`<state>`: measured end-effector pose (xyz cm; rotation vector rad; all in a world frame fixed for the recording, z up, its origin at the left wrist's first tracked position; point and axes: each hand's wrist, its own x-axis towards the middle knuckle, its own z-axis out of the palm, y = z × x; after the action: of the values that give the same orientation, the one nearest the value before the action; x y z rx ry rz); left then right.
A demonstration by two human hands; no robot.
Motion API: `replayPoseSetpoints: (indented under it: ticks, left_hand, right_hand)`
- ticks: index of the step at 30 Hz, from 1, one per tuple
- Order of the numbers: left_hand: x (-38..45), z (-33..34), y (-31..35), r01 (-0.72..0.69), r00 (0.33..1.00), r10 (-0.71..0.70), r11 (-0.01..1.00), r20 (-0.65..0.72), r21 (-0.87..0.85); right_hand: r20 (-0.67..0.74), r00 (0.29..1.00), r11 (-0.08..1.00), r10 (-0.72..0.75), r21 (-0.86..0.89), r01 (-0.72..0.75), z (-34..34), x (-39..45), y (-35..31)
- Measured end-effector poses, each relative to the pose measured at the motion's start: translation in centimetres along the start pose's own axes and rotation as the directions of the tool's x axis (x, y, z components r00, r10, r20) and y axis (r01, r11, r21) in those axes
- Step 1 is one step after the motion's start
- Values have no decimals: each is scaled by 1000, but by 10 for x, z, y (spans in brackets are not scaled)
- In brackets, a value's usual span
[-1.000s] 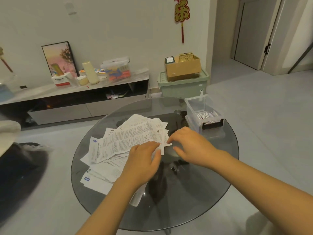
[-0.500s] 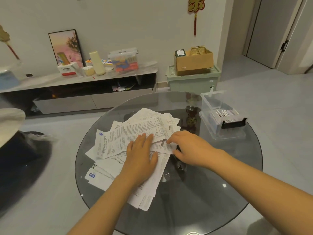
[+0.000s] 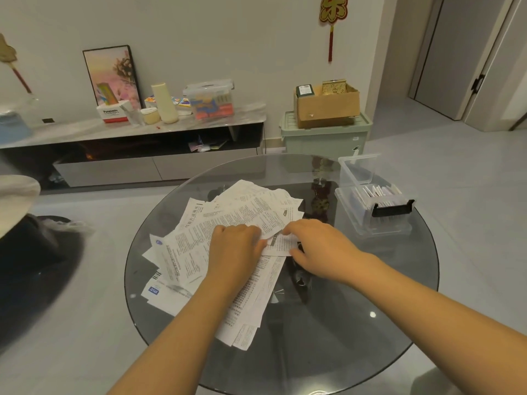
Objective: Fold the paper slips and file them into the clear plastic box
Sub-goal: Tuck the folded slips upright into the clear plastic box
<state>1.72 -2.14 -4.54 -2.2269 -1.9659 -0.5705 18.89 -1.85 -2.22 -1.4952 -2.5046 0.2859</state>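
Note:
A loose heap of printed paper slips (image 3: pixel 216 238) lies on the left half of the round glass table (image 3: pixel 356 323). My left hand (image 3: pixel 233 249) is curled on top of the heap and grips the near edge of one sheet. My right hand (image 3: pixel 319 246) pinches a small folded slip (image 3: pixel 281 243) at the heap's right edge. The clear plastic box (image 3: pixel 373 201) stands open at the table's far right, with several folded slips standing inside and a black latch on its front.
A low TV bench (image 3: pixel 137 143) with a framed picture, a clear bin and small items runs along the back wall. A green storage crate (image 3: pixel 325 135) carrying a cardboard box stands behind the table. A dark seat sits at the left.
My left hand's fingers have curled from flat onto a sheet's edge. My right hand stayed at the small slip. The camera moved nearer and tilted.

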Motion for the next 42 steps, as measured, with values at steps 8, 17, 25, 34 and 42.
replayPoseSetpoints:
  ticks: [8, 17, 25, 34, 42]
  left_hand:
    - [-14, -2, 3, -94, 992, 70, 966, -104, -240]
    - [-57, -18, 0, -12, 1000, 17, 800, 2, -600]
    - [-79, -37, 17, 171, 967, 22, 684, 255, -710]
    - [-77, -34, 6, 533, 831, -281, 151, 481, -833]
    - [-71, -28, 5, 573, 781, -473, 282, 407, -770]
  right_hand:
    - [-132, 991, 998, 23, 58, -16, -9, -8, 8]
    - [-228, 947, 970, -226, 39, 241, -22, -26, 5]
    - [-130, 960, 957, -247, 125, 263, -28, -39, -22]
    - [-18, 985, 847, 172, 512, -139, -21, -26, -11]
    - [103, 973, 799, 208, 556, -229, 12, -18, -15]
